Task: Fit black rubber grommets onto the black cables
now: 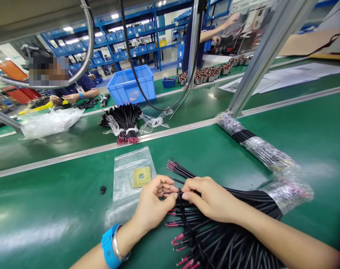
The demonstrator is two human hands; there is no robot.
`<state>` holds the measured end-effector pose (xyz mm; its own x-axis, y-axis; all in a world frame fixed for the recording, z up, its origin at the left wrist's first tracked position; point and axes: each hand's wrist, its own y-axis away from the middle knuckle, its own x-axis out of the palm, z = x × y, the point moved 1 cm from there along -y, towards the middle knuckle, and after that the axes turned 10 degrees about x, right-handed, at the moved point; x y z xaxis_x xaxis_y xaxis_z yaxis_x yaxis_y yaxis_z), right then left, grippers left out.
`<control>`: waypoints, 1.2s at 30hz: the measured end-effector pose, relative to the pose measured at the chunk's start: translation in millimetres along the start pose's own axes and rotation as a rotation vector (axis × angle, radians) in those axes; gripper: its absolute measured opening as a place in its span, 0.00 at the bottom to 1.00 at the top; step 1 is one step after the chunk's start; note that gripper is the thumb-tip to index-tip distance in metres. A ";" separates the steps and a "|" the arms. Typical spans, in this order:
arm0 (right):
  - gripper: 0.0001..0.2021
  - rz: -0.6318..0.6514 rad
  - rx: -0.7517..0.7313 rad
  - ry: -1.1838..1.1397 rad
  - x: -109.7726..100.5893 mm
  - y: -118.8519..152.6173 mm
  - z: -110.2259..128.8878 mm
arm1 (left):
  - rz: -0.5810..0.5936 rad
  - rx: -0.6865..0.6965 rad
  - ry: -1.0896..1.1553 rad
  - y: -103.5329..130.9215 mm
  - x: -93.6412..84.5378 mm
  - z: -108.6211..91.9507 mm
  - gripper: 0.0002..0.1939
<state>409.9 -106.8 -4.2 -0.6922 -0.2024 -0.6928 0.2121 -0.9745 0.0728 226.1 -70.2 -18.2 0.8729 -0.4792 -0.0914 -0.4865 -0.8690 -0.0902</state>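
My left hand (154, 203) and my right hand (211, 198) meet above the green bench. Both pinch a black cable at a small black fitting (180, 193), left fingertips on its wire-end side, right fingertips just behind it. My fingers partly hide the fitting. Below my right arm spreads a large bundle of black cables (228, 243) with red wire ends pointing left; a row of black fittings runs across it. Several loose cable ends (178, 167) stick out beyond my hands. A loose black fitting (103, 189) lies to the left.
A clear plastic bag (123, 168) with a yellow square plate (142, 176) lies beyond my left hand. Plastic-wrapped cables (266, 153) stretch along the right. Behind the metal rail are tied cable bundles (127, 117) and a blue bin (133, 86). A metal post (266, 56) rises at right; two co-workers are farther back.
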 end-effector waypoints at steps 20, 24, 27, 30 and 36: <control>0.07 -0.083 0.148 0.576 13.0 -13.9 -5.2 | -0.016 0.175 -0.590 -5.5 -71.9 -43.8 0.08; 0.07 -0.136 0.138 0.732 16.3 -13.2 2.2 | -0.010 0.082 -0.785 3.1 -127.0 -59.1 0.13; 0.07 -0.223 0.102 0.727 19.7 -9.8 -1.0 | -0.029 -0.031 -0.947 14.3 -165.4 -52.9 0.15; 0.09 -0.310 0.043 0.607 23.5 -7.3 -11.2 | -0.019 -0.125 -0.957 23.8 -188.8 -36.9 0.16; 0.09 -0.206 0.006 0.374 14.9 -5.5 -10.6 | 0.045 -0.150 -1.035 27.4 -199.1 -15.7 0.14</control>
<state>405.7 -103.4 -22.6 -0.4218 0.0442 -0.9056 0.0908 -0.9917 -0.0906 39.5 -0.5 13.1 0.3620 -0.2334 -0.9025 -0.4466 -0.8932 0.0519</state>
